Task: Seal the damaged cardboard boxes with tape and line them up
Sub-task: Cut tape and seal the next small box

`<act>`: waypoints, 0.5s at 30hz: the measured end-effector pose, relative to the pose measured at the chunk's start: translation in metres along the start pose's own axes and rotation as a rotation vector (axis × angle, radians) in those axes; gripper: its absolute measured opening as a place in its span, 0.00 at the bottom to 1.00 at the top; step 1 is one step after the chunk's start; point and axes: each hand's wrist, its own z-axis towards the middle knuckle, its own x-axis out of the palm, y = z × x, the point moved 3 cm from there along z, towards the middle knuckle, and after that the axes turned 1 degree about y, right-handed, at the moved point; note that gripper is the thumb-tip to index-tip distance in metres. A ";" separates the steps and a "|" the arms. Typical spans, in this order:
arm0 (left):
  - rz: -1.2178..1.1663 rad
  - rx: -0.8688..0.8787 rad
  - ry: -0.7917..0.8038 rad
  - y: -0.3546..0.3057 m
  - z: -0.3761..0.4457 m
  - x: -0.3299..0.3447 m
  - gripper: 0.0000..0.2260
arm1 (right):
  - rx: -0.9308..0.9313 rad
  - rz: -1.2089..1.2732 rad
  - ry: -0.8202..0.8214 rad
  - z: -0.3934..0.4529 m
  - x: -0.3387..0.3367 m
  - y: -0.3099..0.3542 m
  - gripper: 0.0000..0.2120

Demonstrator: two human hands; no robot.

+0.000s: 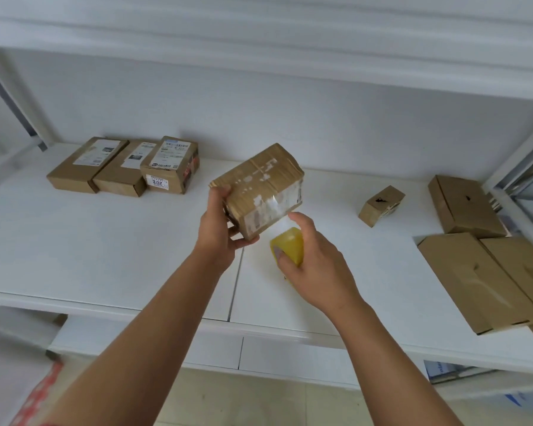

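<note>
Head view, nearest first: the right hand (314, 265) grips a yellow tape roll (288, 246), a clear strip running up to the taped box (260, 189) that the left hand (219, 224) holds tilted above the shelf (136, 241). Sealing of this box looks underway. To the right lie flat boxes (486, 278) and a small box (380, 206) with dark tears, seemingly untaped. Far left, three labelled boxes (123, 166) sit side by side, apparently lined up. All are closed; contents hidden.
</note>
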 end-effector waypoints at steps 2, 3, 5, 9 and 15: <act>-0.011 -0.057 0.030 0.000 -0.002 0.004 0.26 | 0.068 -0.025 -0.006 0.001 0.000 -0.006 0.28; -0.017 -0.077 0.045 0.000 -0.003 0.006 0.27 | 0.083 -0.034 -0.014 0.001 -0.001 -0.007 0.28; -0.058 -0.116 0.051 0.000 -0.003 0.006 0.27 | 0.072 -0.037 -0.021 0.002 -0.004 -0.008 0.26; -0.091 -0.164 0.047 -0.007 -0.002 0.005 0.30 | 0.180 0.307 0.078 0.001 -0.005 -0.017 0.26; 0.029 -0.078 0.174 -0.013 -0.007 0.019 0.25 | 0.460 0.477 0.294 0.007 0.008 -0.044 0.28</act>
